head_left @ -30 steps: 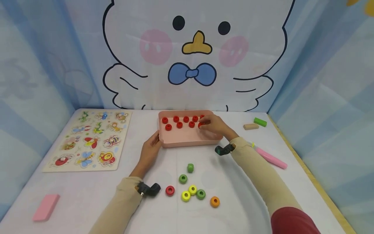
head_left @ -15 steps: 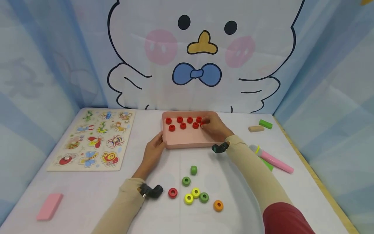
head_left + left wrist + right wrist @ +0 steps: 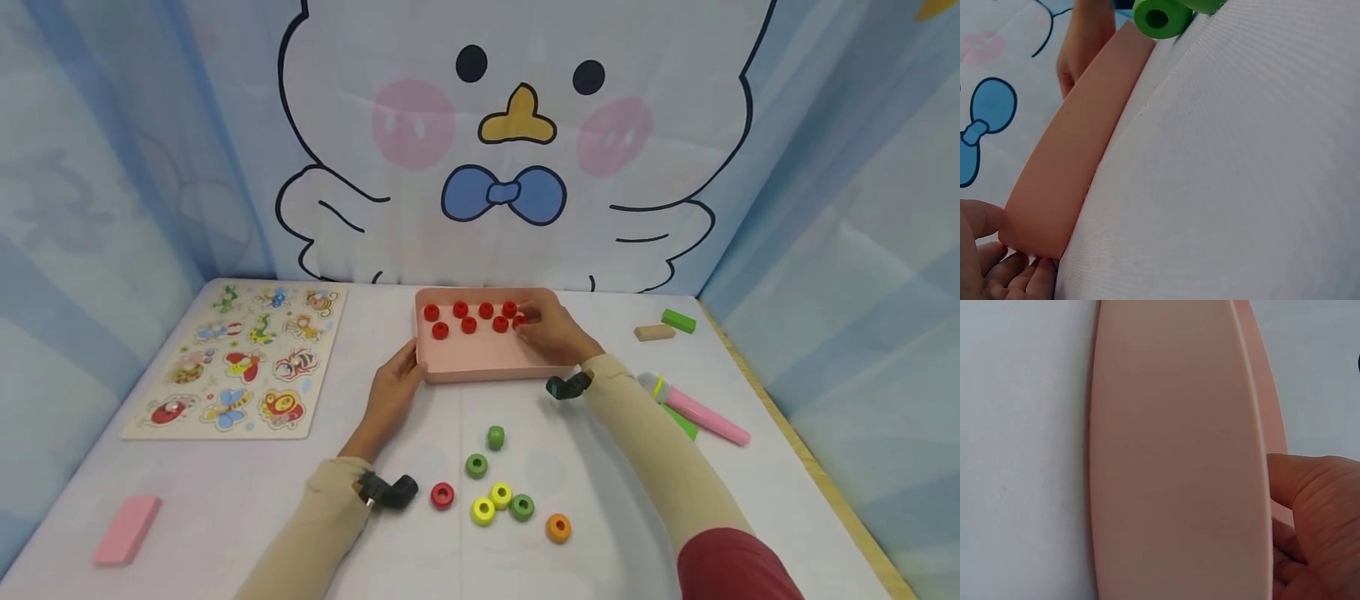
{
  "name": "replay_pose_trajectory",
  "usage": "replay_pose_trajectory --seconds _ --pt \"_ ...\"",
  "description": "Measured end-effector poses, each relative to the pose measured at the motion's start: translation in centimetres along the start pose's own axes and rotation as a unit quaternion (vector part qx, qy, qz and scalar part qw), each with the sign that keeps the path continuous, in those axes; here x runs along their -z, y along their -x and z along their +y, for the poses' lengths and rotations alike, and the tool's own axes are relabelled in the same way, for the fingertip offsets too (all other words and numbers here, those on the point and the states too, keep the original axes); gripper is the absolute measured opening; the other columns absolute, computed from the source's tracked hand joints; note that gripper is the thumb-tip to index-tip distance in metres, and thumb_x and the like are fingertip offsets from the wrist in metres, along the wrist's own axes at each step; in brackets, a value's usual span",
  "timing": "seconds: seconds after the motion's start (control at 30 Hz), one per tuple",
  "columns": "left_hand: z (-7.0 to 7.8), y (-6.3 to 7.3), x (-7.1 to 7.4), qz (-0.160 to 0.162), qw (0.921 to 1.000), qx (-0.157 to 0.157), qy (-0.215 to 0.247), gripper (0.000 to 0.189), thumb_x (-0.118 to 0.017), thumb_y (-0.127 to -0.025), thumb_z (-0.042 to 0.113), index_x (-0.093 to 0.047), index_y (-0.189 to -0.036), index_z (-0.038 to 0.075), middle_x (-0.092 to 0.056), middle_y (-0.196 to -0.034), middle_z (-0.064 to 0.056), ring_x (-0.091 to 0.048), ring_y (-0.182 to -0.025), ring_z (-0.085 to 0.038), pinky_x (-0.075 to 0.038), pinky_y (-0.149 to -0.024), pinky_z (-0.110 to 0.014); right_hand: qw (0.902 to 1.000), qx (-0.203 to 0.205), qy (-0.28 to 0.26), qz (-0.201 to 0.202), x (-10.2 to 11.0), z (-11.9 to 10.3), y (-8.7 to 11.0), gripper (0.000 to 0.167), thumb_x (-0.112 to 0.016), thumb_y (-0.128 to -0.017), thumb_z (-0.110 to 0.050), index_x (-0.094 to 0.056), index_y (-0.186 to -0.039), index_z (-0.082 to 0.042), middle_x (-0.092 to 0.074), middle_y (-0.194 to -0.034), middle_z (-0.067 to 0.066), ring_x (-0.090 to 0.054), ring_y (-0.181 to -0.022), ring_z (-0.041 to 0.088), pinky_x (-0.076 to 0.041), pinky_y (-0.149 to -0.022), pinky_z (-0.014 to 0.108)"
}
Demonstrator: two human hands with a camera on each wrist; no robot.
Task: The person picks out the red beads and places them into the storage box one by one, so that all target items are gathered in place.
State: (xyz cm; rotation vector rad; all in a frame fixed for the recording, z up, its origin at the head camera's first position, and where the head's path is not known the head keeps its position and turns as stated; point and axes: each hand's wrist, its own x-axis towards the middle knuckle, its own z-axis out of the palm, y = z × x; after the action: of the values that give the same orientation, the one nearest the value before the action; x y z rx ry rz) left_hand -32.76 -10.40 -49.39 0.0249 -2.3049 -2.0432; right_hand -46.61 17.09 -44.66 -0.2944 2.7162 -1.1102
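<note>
A shallow pink tray (image 3: 480, 362) holds several red beads (image 3: 468, 324) in two rows. My left hand (image 3: 392, 392) grips its left end; in the left wrist view the thumb and curled fingers (image 3: 1041, 278) close on the corner of the tray wall (image 3: 1079, 150). Inside the tray, my right hand (image 3: 555, 333) pinches a red bead (image 3: 518, 322) at the right end of the nearer row, partly covered by the fingers. In the right wrist view, the tray wall (image 3: 1175, 450) hides that bead and the fingertips of the right hand (image 3: 1329, 512).
Nearer on the table lie a red bead (image 3: 442, 496), green beads (image 3: 476, 466), yellow beads (image 3: 483, 511) and an orange bead (image 3: 558, 528). An insect puzzle board (image 3: 240, 362) and pink block (image 3: 127, 531) are left; a pink toy microphone (image 3: 705, 413) and small blocks (image 3: 655, 332) are right.
The head view has shifted slightly. My right hand has moved a little left over the tray, now covering a far-row bead that showed earlier. The left hand keeps its grip.
</note>
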Motion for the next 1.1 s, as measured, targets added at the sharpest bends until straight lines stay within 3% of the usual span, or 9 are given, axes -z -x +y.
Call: replay_pose_trajectory --seconds 0.17,0.37,0.63,0.8,0.97,1.1 --pt "0.0 -0.1 0.0 -0.001 0.9999 0.005 -0.010 0.057 -0.053 -0.102 0.020 -0.033 -0.154 0.011 -0.036 -0.155 -0.005 -0.035 -0.140 -0.017 -0.037 -0.109 -0.031 0.9995 -0.017 0.025 -0.005 0.3 0.0 0.8 0.053 -0.071 -0.091 -0.019 -0.051 -0.139 -0.008 -0.055 -0.131 0.012 -0.051 -0.120 0.029 -0.045 -0.105 0.042" --pt "0.0 -0.1 -0.2 -0.006 0.9999 0.009 -0.010 0.057 -0.052 -0.102 0.021 -0.033 -0.154 0.011 -0.036 -0.155 -0.005 -0.035 -0.140 -0.016 -0.037 -0.110 -0.030 0.9987 -0.007 0.050 -0.002 0.5 -0.3 2.4 0.056 -0.069 -0.092 -0.025 -0.047 -0.141 -0.006 -0.052 -0.136 0.016 -0.050 -0.123 0.032 -0.045 -0.104 0.046" --pt "-0.1 0.0 -0.1 -0.004 0.9997 0.002 -0.024 0.057 -0.051 -0.102 0.021 -0.030 -0.155 0.011 -0.034 -0.156 -0.005 -0.034 -0.141 -0.016 -0.036 -0.110 -0.031 0.9955 0.053 0.077 0.019 0.2 -1.4 6.0 0.068 -0.067 -0.093 -0.035 -0.040 -0.148 -0.007 -0.042 -0.148 0.017 -0.043 -0.132 0.037 -0.045 -0.101 0.054" --pt "-0.1 0.0 0.0 -0.002 0.9996 0.006 -0.029 0.058 -0.051 -0.102 0.023 -0.030 -0.155 0.012 -0.034 -0.156 -0.004 -0.033 -0.141 -0.015 -0.036 -0.110 -0.030 0.9908 0.113 0.074 0.012 -0.9 -2.9 9.1 0.062 -0.068 -0.093 -0.032 -0.046 -0.146 -0.009 -0.046 -0.144 0.016 -0.047 -0.128 0.036 -0.048 -0.099 0.052" --pt "-0.2 0.0 0.0 -0.006 0.9997 0.006 -0.025 0.058 -0.051 -0.103 0.021 -0.029 -0.155 0.011 -0.033 -0.156 -0.005 -0.032 -0.141 -0.016 -0.036 -0.111 -0.030 0.9780 0.198 0.056 -0.034 -3.0 -4.6 12.6 0.054 -0.070 -0.093 -0.026 -0.051 -0.141 -0.008 -0.053 -0.136 0.014 -0.053 -0.123 0.031 -0.048 -0.101 0.044" --pt "-0.3 -0.1 -0.1 -0.006 0.9998 -0.005 -0.020 0.058 -0.052 -0.102 0.021 -0.030 -0.155 0.010 -0.035 -0.155 -0.007 -0.034 -0.140 -0.016 -0.036 -0.110 -0.030 0.9573 0.259 0.029 -0.126 -4.9 -6.0 14.9 0.050 -0.070 -0.093 -0.023 -0.054 -0.136 -0.005 -0.057 -0.132 0.012 -0.057 -0.119 0.027 -0.049 -0.101 0.038"
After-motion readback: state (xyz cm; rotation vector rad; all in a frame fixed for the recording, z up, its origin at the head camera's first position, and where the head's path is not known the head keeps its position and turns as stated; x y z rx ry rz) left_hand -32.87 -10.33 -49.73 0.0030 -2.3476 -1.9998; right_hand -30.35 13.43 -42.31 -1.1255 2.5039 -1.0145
